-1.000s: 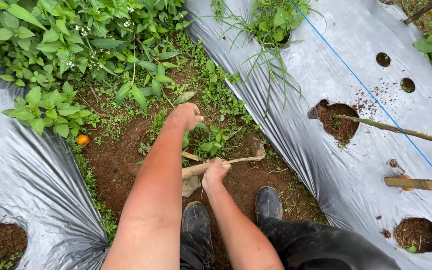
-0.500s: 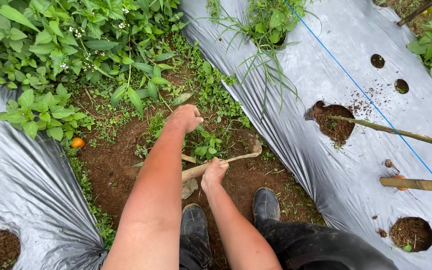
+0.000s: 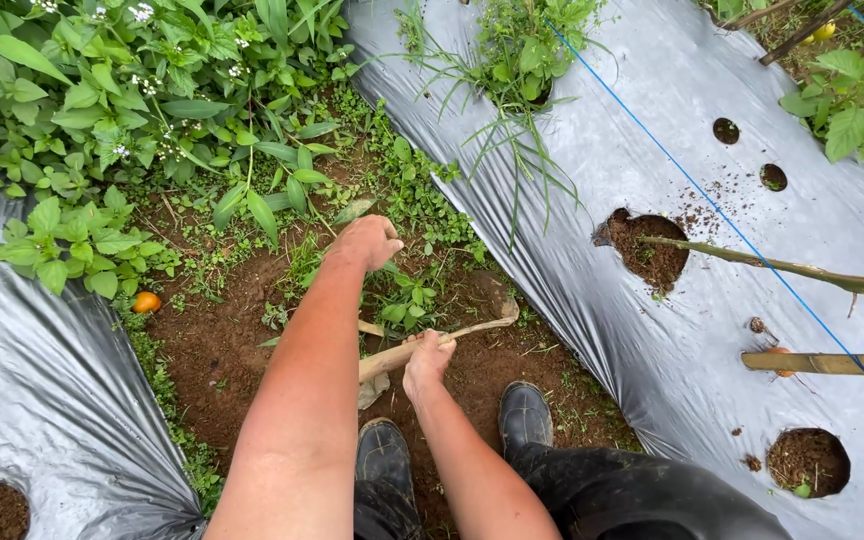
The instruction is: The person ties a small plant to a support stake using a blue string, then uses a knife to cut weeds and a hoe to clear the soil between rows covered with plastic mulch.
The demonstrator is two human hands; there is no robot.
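My left hand (image 3: 369,241) reaches forward into low green weeds (image 3: 407,300) on the brown soil path, its fingers closed around some of the stems. My right hand (image 3: 426,360) grips the wooden handle of a small hoe (image 3: 452,337), which lies low across the soil, with its blade (image 3: 500,300) to the right in the dirt. My two black rubber boots (image 3: 527,415) stand on the path just below the hands.
Silver plastic mulch sheets (image 3: 652,170) cover the beds on both sides, with round planting holes (image 3: 652,250). A blue string (image 3: 712,205) runs diagonally. Bamboo stakes (image 3: 832,362) lie at right. Leafy plants (image 3: 102,90) fill the upper left; a small orange fruit (image 3: 146,301) lies on the soil.
Both hands hold nearly the same places; the view has shifted slightly. The left hand stays in the weeds and the right hand stays on the hoe handle.
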